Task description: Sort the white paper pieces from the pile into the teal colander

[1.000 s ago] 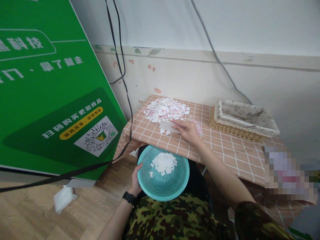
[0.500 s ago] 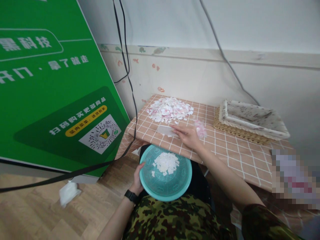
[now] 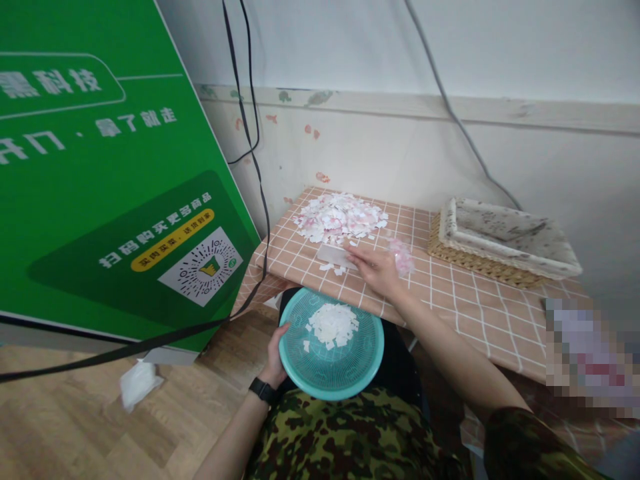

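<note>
My left hand (image 3: 276,353) grips the left rim of a round turquoise plastic basket (image 3: 331,381), which rests on my lap below the table edge. Several white paper pieces (image 3: 334,325) lie heaped in it. Over the table, my right hand (image 3: 373,267) pinches a flat, whitish translucent rectangular piece (image 3: 334,255), tilted above the cloth. A few small white scraps (image 3: 334,269) lie just under its near edge. Behind it spreads a large heap of white and pink paper pieces (image 3: 341,217). Beside my right hand sits a smaller pinkish, clear pile (image 3: 401,257).
A brown checked tablecloth (image 3: 450,307) covers the table. At its right back stands a wicker basket (image 3: 490,267) with a cloth lining. A green panel (image 3: 100,200) rises on the left, with a black strap (image 3: 200,330) crossing it. A white bag (image 3: 139,385) lies on the floor.
The flat piece in my right hand has tilted up slightly, and small white scraps now show beneath it. My left hand and the turquoise basket have stayed in place.
</note>
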### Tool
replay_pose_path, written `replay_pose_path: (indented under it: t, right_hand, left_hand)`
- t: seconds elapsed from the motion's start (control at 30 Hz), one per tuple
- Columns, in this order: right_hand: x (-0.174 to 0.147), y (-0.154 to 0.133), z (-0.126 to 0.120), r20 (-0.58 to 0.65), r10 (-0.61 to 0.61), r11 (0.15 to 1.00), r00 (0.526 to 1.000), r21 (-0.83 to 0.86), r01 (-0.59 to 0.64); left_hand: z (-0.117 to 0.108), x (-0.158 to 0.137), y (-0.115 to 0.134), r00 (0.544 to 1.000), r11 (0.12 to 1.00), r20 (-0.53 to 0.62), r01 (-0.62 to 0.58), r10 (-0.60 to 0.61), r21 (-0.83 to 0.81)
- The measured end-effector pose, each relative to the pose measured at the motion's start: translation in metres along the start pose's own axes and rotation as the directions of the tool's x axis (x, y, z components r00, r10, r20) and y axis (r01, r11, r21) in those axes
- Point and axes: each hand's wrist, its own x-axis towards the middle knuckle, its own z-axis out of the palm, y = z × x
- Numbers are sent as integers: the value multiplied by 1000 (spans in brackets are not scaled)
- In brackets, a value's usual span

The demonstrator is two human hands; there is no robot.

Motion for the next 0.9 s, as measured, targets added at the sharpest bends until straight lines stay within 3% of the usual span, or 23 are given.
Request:
replay_pose_path:
  t: [0.13,0.37,0.6,0.9]
  right_hand:
    - [0,-3,0,76,-54,998,996,30,52]
    - [2,1,-3,-27,18,998,999,-57,-19]
    - [-2,1,1,82,-69,995,994,-67,74]
    - [2,-3,-2,-43,-72,995,996,-67,69]
  left_hand:
    - [-1,0,0,1000,1000,-4,2,-2,-4]
    - [4,-3,2,1000,1000,-20,0,0,-13]
    - [13,-11,18,998,998,-34,49,-50,-33]
    - [20,-22,37,999,999,-19,36,-37,-21]
